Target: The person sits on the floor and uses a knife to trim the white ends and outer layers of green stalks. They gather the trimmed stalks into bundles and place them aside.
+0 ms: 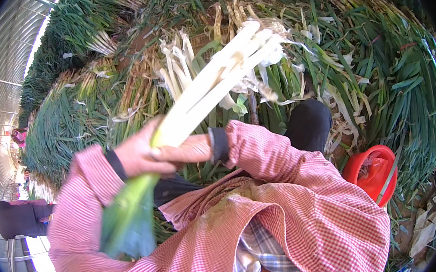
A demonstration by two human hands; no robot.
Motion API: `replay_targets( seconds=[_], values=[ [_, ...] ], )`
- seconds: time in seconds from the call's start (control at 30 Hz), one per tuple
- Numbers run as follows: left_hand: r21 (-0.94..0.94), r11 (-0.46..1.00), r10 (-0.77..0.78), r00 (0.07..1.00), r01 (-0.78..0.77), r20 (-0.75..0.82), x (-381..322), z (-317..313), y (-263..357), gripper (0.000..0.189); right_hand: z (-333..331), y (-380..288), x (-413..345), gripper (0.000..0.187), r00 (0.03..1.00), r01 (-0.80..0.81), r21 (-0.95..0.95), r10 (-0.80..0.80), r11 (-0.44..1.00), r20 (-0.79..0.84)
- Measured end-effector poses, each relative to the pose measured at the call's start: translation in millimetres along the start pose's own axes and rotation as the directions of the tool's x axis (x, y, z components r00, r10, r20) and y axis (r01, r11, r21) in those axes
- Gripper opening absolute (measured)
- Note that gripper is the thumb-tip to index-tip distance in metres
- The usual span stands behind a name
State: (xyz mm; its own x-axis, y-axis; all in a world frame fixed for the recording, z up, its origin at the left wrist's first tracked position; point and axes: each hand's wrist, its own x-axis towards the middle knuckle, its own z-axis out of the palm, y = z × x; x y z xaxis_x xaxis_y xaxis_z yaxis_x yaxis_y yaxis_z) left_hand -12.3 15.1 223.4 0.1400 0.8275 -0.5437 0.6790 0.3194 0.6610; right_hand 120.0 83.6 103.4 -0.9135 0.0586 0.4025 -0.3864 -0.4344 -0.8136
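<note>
A bundle of thick white-stemmed leeks or large green onions slants up to the right before my chest, its white stems and root ends uppermost. My left hand is wrapped around the bundle where white turns to green. My right hand meets it there, its fingers across the front of the stems; the far fingers are hidden. Broad green leaves hang below my left hand, blurred. Behind the bundle, more white stalks stand upright beside brownish, unpeeled ones.
A red plastic basket or bucket sits at my right side. Large heaps of green stalks lie at the right, and more at the left. Peeled leaf scraps litter the ground near my knee. Another person in dark clothes is at the far left.
</note>
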Motion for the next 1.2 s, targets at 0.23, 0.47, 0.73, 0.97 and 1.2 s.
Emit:
replay_targets(
  seconds=[0.23,0.47,0.73,0.97,1.2],
  values=[
    [-0.888,0.442,-0.129,0.988,0.131,0.082,-11,137,-91,0.089,-35,16,-105,0.081,0.762,-0.555,-0.136,0.436,0.821,-0.478],
    [-0.958,0.282,0.102,0.991,0.051,0.083,4,159,-105,0.088,-90,23,-45,0.054,0.494,0.125,0.262,0.169,0.957,-0.853],
    [-0.981,0.186,0.203,0.975,0.055,0.093,10,158,-100,0.083,-168,-41,-5,0.040,0.300,-0.067,-0.144,-0.117,0.987,-0.947],
    [-0.960,0.275,0.155,0.983,0.051,0.097,6,167,-83,0.088,-247,-89,-41,0.043,-0.019,-0.419,-0.218,-0.248,0.881,-0.969],
    [-0.929,0.357,0.198,0.964,0.098,0.178,-9,183,-107,0.097,-318,-205,-192,0.048,0.086,-0.823,-0.402,-0.609,0.403,-0.788]
  ],
)
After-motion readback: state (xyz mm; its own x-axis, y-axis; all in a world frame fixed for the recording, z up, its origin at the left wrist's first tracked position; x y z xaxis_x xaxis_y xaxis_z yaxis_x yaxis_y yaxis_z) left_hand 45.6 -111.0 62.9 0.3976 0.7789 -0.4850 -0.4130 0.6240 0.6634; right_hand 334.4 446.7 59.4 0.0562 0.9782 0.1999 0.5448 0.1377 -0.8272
